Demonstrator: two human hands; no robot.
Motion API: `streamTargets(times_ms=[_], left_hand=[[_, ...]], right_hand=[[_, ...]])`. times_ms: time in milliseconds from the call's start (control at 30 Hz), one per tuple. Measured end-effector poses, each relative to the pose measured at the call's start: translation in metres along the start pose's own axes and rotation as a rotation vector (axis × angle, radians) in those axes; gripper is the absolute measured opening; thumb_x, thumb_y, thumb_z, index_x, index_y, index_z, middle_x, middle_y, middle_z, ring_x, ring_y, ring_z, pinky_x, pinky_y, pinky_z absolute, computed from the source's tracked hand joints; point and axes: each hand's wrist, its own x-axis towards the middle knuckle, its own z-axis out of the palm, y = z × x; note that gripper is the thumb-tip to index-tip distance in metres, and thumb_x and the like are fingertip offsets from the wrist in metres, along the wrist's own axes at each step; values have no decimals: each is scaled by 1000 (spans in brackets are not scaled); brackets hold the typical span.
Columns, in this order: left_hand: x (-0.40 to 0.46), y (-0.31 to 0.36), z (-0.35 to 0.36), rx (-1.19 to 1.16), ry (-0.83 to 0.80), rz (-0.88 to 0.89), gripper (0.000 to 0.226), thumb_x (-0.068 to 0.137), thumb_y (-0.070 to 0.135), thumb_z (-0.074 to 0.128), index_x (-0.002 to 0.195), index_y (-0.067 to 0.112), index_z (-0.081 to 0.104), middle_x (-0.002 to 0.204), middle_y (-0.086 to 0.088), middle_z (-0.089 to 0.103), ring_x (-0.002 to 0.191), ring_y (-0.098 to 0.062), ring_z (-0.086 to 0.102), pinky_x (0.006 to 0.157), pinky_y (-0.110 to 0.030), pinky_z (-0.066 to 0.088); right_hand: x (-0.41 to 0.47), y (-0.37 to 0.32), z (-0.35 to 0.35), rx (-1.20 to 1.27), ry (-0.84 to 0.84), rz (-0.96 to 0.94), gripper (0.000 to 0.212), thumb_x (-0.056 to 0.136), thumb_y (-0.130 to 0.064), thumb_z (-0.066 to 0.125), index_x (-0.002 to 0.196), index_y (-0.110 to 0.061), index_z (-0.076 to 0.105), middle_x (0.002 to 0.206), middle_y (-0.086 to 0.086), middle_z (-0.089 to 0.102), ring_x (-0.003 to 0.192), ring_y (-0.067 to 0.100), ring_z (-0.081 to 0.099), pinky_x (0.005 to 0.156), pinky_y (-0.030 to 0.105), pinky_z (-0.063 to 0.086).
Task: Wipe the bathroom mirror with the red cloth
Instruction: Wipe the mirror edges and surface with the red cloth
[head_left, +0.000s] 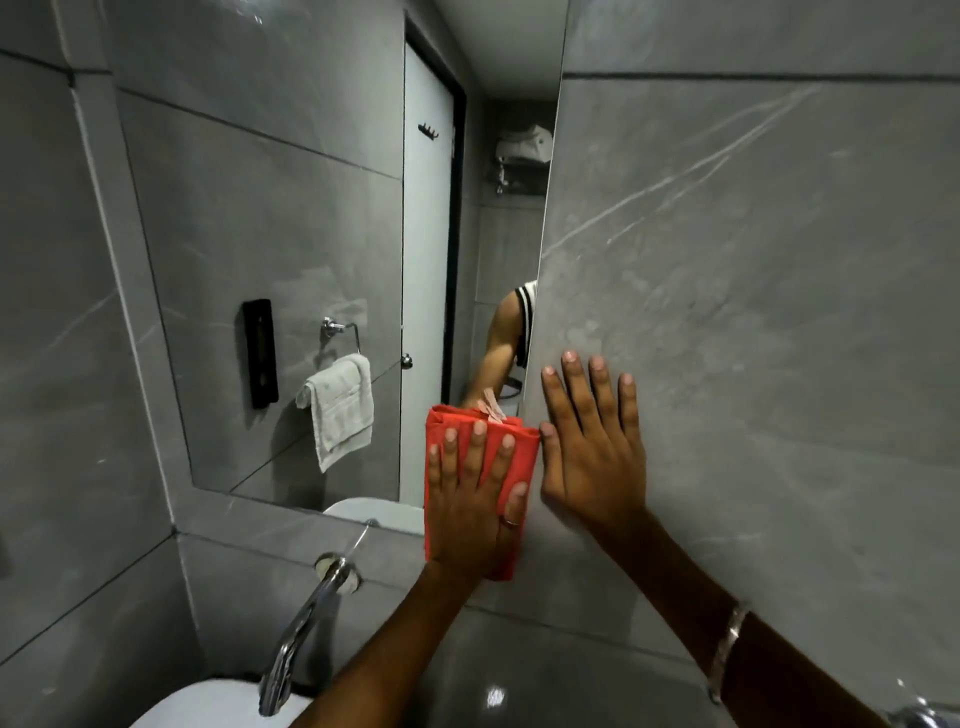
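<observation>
The bathroom mirror (291, 234) fills the left and middle of the head view, set into grey tile. A folded red cloth (519, 457) lies flat against the mirror's lower right corner. My left hand (475, 499) presses it to the glass with fingers spread and pointing up, thumb on the right side of the cloth. My right hand (592, 447) rests flat on the grey tile wall just right of the mirror's edge, fingers apart, holding nothing. Its thumb touches the cloth's right edge. A metal bangle sits on the right wrist.
A chrome wall tap (301, 634) juts out below the mirror over a white basin (208, 706). The grey tile wall (753, 260) stands at right. The mirror reflects a white towel on a ring, a black wall unit, a white door and my arm.
</observation>
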Motion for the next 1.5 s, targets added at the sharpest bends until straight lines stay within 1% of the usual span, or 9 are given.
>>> streamTargets(times_ms=[100, 267, 433, 600, 733, 900, 1100, 1233, 1500], left_hand=[[66, 8, -23, -12, 16, 23, 67, 106, 53, 23, 164, 26, 1, 173, 1, -12, 161, -27, -8, 130, -49, -1], [196, 21, -70, -19, 93, 39, 69, 107, 56, 19, 164, 19, 15, 174, -6, -1, 161, -29, -5, 130, -51, -5], [319, 24, -115, -15, 172, 71, 71, 106, 53, 26, 165, 22, 1, 174, -2, -9, 161, -24, -13, 130, -49, -10], [394, 10, -147, -16, 214, 46, 71, 104, 58, 17, 164, 29, -9, 172, 3, -18, 158, -19, -22, 130, -49, -7], [410, -4, -149, 19, 223, 85, 73, 102, 65, 13, 161, 34, -15, 172, 5, -21, 158, -18, -24, 131, -49, -7], [415, -25, -151, -22, 246, 105, 74, 98, 72, 5, 162, 38, -10, 172, 11, -16, 157, -11, -23, 130, -43, -9], [414, -65, -156, -29, 298, 81, 67, 100, 69, 9, 158, 43, -10, 172, 12, -13, 157, -8, -21, 129, -38, -10], [413, -99, -163, -31, 321, 25, 69, 97, 72, 7, 158, 46, -15, 169, 16, -17, 156, -8, -23, 123, -32, -17], [410, -167, -178, 14, 320, -28, 68, 97, 69, 8, 155, 47, -21, 164, 20, -25, 157, -9, -22, 122, -31, -18]], right_hand=[[58, 20, -29, -22, -28, 37, 67, 108, -45, 23, 169, -21, 12, 177, 6, -2, 165, 26, -8, 132, 48, -12], [189, 57, -78, -5, -16, -49, 67, 107, -52, 24, 168, -26, 14, 177, 3, -3, 165, 24, -8, 133, 46, -9], [303, 81, -116, -48, -13, -145, 65, 107, -56, 14, 167, -31, 11, 177, -2, -2, 164, 17, -13, 133, 47, -8], [380, 92, -143, -70, -38, -245, 74, 101, -61, 4, 167, -30, 15, 177, -3, 3, 164, 16, -9, 133, 43, -9], [420, 84, -151, -102, -87, -335, 70, 102, -60, 6, 167, -35, 12, 177, -5, 2, 163, 15, -11, 133, 47, -9], [456, 55, -155, -85, -141, -424, 74, 99, -64, 2, 167, -36, 14, 177, -7, 3, 163, 12, -10, 132, 51, -13], [475, 8, -134, -114, -197, -530, 70, 102, -63, 1, 166, -39, 16, 177, -7, 3, 164, 14, -8, 130, 55, -15], [485, -17, -123, -92, -188, -578, 75, 98, -67, -4, 166, -41, 14, 177, -8, 4, 164, 14, -9, 130, 57, -15], [523, -51, -90, -201, -61, -599, 80, 94, -73, -14, 165, -43, 7, 176, -8, -4, 162, 18, -13, 130, 59, -12]])
